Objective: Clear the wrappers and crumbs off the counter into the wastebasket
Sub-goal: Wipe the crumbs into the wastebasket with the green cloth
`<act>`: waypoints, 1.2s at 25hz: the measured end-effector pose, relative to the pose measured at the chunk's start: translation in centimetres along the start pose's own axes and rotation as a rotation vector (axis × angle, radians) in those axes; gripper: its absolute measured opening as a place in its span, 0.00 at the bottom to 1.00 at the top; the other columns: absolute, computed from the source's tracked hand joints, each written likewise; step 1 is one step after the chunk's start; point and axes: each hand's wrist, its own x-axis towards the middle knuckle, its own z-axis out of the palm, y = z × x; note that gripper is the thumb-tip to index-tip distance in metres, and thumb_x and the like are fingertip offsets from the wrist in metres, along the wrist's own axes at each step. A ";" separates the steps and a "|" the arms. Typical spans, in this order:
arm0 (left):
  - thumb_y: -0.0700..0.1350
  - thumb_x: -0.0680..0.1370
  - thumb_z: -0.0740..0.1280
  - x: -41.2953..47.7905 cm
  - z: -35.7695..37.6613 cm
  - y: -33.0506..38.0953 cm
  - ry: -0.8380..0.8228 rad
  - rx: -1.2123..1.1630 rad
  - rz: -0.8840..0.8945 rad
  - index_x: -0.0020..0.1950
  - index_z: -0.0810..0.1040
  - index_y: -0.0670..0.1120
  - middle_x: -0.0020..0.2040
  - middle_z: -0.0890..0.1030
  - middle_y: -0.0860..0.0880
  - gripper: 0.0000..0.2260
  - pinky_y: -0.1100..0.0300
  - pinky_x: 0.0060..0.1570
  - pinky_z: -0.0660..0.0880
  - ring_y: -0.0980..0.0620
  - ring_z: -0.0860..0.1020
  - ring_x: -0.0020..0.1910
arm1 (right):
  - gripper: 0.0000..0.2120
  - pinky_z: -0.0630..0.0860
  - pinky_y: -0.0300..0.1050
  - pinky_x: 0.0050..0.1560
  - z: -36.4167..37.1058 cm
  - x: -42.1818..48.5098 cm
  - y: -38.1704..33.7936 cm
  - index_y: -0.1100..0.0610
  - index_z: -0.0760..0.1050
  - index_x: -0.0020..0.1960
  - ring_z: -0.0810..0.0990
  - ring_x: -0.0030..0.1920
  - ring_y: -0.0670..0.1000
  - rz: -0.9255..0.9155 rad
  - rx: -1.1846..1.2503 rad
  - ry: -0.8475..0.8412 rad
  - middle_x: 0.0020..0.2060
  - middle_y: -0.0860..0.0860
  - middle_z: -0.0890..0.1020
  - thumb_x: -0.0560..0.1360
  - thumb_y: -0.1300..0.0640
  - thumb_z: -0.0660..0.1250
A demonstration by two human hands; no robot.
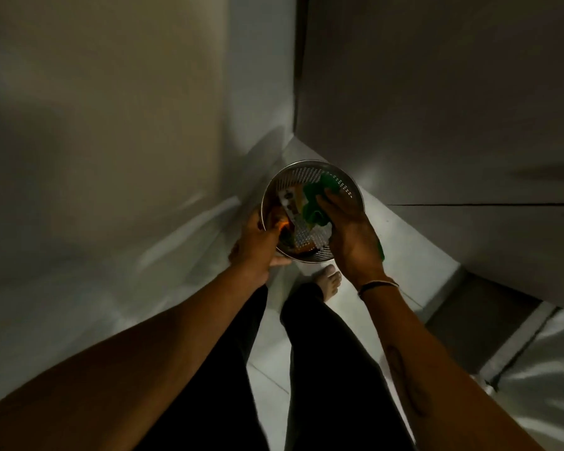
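Now we're over the wastebasket (311,172), a perforated metal bin on the floor in the corner. Right hand (349,236) presses a green wrapper (316,196) down inside it, fingers curled on top. Left hand (258,240) grasps the near rim, steadying. Orange and silver wrappers (293,203) already lie inside. Best to let go low, so nothing spills over the rim.

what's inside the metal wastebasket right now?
Inside the perforated metal wastebasket: a green wrapper under the right hand, and an orange-and-white wrapper. The left hand grips the rim. The bottom is dark and covered; crumbs cannot be seen.
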 end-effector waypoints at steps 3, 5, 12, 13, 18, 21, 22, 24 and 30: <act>0.42 0.80 0.73 7.7 1.8 -1.0 0.014 -0.082 -0.018 0.72 0.77 0.59 0.70 0.82 0.47 0.23 0.44 0.35 0.86 0.40 0.84 0.60 | 0.31 0.77 0.63 0.72 4.0 5.1 5.3 0.54 0.68 0.79 0.68 0.80 0.62 -0.100 -0.112 0.011 0.80 0.56 0.70 0.78 0.65 0.72; 0.46 0.82 0.71 11.7 2.8 -0.8 0.034 -0.113 -0.015 0.71 0.78 0.60 0.68 0.83 0.47 0.18 0.46 0.32 0.86 0.38 0.84 0.59 | 0.31 0.76 0.63 0.73 5.5 8.5 7.8 0.55 0.68 0.79 0.68 0.80 0.61 -0.120 -0.147 0.000 0.79 0.56 0.70 0.79 0.63 0.72; 0.41 0.83 0.68 18.1 3.2 1.4 -0.059 -0.018 0.147 0.73 0.77 0.58 0.70 0.81 0.46 0.20 0.44 0.38 0.87 0.38 0.82 0.64 | 0.29 0.73 0.64 0.76 7.1 13.8 9.1 0.55 0.70 0.78 0.70 0.77 0.64 -0.152 -0.134 -0.001 0.77 0.58 0.72 0.78 0.63 0.71; 0.41 0.83 0.69 17.6 3.1 1.6 -0.048 -0.005 0.159 0.74 0.76 0.57 0.72 0.80 0.47 0.21 0.45 0.40 0.88 0.39 0.81 0.67 | 0.30 0.73 0.64 0.76 6.5 13.5 8.7 0.54 0.69 0.79 0.70 0.77 0.64 -0.130 -0.132 0.001 0.78 0.57 0.72 0.79 0.64 0.70; 0.52 0.86 0.65 8.7 2.3 1.6 0.111 0.608 0.411 0.87 0.54 0.50 0.86 0.60 0.43 0.33 0.43 0.79 0.66 0.40 0.63 0.83 | 0.30 0.73 0.61 0.76 1.0 7.0 4.0 0.54 0.69 0.79 0.70 0.78 0.61 -0.084 -0.156 0.035 0.77 0.57 0.73 0.79 0.66 0.68; 0.49 0.86 0.65 -2.4 1.8 4.0 0.068 0.972 0.815 0.87 0.51 0.47 0.87 0.55 0.42 0.34 0.44 0.81 0.60 0.40 0.55 0.86 | 0.31 0.70 0.59 0.79 -5.6 1.1 -1.9 0.54 0.68 0.80 0.70 0.79 0.60 0.013 -0.130 0.072 0.78 0.55 0.72 0.79 0.67 0.68; 0.50 0.86 0.64 -6.6 1.5 5.4 0.061 1.086 0.934 0.87 0.50 0.45 0.87 0.55 0.41 0.34 0.44 0.81 0.57 0.40 0.53 0.86 | 0.32 0.70 0.59 0.79 -8.5 -1.1 -4.6 0.54 0.67 0.80 0.70 0.79 0.60 0.052 -0.110 0.091 0.79 0.55 0.72 0.78 0.68 0.69; 0.52 0.86 0.61 -15.0 0.8 9.2 0.109 1.225 1.113 0.87 0.49 0.42 0.87 0.53 0.40 0.35 0.46 0.82 0.53 0.40 0.51 0.86 | 0.34 0.72 0.60 0.77 -14.5 -5.1 -9.8 0.56 0.68 0.79 0.72 0.77 0.61 0.056 -0.102 0.190 0.78 0.57 0.73 0.76 0.70 0.71; 0.53 0.85 0.57 -31.7 4.0 22.5 0.145 1.259 1.542 0.87 0.46 0.42 0.88 0.46 0.42 0.35 0.43 0.85 0.53 0.44 0.46 0.87 | 0.31 0.69 0.55 0.79 -31.7 -14.4 -18.0 0.58 0.66 0.80 0.69 0.80 0.57 -0.002 -0.055 0.684 0.79 0.56 0.72 0.77 0.68 0.62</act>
